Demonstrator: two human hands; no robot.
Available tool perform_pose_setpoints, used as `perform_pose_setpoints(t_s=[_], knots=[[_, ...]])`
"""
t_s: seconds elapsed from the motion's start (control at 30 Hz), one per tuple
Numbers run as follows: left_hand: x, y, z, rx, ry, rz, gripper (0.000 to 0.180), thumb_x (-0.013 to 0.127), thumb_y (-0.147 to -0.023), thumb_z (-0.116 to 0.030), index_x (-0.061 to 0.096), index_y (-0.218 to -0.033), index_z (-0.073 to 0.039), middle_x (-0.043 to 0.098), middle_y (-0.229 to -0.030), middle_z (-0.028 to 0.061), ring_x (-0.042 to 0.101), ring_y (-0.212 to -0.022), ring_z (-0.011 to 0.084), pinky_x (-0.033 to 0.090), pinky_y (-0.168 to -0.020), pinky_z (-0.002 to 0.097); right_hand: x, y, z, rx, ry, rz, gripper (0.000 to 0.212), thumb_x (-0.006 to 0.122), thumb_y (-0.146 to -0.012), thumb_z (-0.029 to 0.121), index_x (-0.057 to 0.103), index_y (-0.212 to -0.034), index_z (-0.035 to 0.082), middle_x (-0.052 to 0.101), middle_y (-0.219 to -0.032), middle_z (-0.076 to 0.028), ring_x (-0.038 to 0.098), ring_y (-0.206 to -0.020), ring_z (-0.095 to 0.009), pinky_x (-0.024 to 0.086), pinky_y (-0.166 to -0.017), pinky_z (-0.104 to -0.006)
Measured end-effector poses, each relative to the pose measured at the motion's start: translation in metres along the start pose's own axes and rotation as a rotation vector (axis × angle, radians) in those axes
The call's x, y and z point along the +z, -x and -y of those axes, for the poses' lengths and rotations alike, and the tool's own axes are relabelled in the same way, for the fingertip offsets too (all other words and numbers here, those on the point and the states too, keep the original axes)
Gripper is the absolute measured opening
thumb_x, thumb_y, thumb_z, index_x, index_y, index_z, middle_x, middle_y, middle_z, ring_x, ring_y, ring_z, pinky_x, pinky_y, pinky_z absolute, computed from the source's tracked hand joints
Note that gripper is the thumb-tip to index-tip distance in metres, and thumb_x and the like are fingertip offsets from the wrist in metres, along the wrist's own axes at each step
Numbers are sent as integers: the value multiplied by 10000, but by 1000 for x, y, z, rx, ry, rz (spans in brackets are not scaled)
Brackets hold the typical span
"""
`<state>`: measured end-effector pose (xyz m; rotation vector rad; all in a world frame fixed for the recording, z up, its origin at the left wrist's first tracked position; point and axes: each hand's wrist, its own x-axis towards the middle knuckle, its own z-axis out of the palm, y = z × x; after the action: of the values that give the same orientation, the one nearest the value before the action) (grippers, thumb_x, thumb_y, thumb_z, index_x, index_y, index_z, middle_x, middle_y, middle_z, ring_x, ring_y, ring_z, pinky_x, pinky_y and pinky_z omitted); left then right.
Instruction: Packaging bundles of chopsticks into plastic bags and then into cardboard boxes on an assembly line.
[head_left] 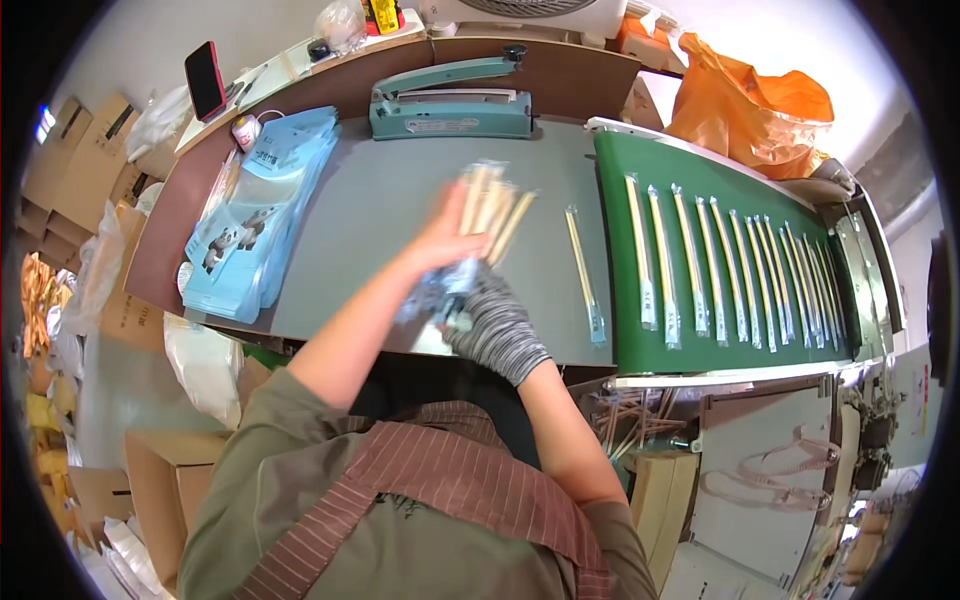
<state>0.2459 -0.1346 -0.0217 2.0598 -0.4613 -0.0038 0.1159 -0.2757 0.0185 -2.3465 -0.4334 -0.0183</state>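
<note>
Over the grey tabletop [350,230], my bare left hand [445,240] is closed round a bundle of wrapped chopsticks [484,205], its fingers smeared by motion. My right hand [497,325], in a grey striped knit glove, grips the lower end of the same bundle, where the wrappers are blue and clear. The bundle tilts up and away from me, a few sticks fanning to the right. One wrapped pair of chopsticks [583,275] lies alone to the right of my hands. Further right, several more wrapped chopsticks [717,270] lie in a row on a green conveyor belt [620,170].
A stack of light blue printed bags [240,275] lies at the left. At the back stands a teal heat sealer [450,115]. A red-edged phone [205,80] leans on the back-left ledge. An orange plastic bag [745,110] sits behind the belt. A cardboard box [170,470] is lower left.
</note>
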Motion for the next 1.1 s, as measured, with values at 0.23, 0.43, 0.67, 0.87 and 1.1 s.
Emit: perform_pose_setpoints(t_s=[0.23,0.43,0.67,0.87,1.1], knots=[[-39,47,2,-144,-583,-139,993,748,-642,-363,171,-1384,-41,167,-1417,214,188,-1314,342,211,-1056,395,-170,49,-60,-107,237,-430,385,606,-795,179,526,-1138,23,510,-1152,-203,490,-1066,-337,391,-921,-366],[-8,29,-27,-211,-606,-98,974,745,-620,-363,197,-1388,-120,188,-1427,166,215,-1302,344,204,-1029,483,-361,185,-308,932,978,-713,692,432,-835,552,432,-1261,6,304,-1367,-234,321,-1256,-338,223,-1061,-374],[-23,29,-6,-151,-489,-152,906,713,-655,-204,194,-1388,-84,215,-1413,183,238,-1297,342,198,-1045,433,-420,197,-349,1394,708,-609,884,198,-791,713,300,-1356,40,244,-1415,-186,246,-1310,-301,200,-1060,-363],[-32,43,3,-109,-362,-147,836,662,-695,-114,185,-1375,-20,197,-1407,214,228,-1297,348,201,-1061,369,-415,196,-359,1171,805,-633,597,393,-856,511,449,-1244,61,413,-1289,-198,385,-1200,-323,300,-999,-376],[-43,57,-13,-54,-292,-166,820,621,-710,-34,168,-1394,-60,168,-1429,191,193,-1318,333,187,-1069,363,-299,159,-259,380,585,-718,260,479,-875,151,557,-1102,52,569,-1013,-173,540,-936,-316,422,-862,-370]])
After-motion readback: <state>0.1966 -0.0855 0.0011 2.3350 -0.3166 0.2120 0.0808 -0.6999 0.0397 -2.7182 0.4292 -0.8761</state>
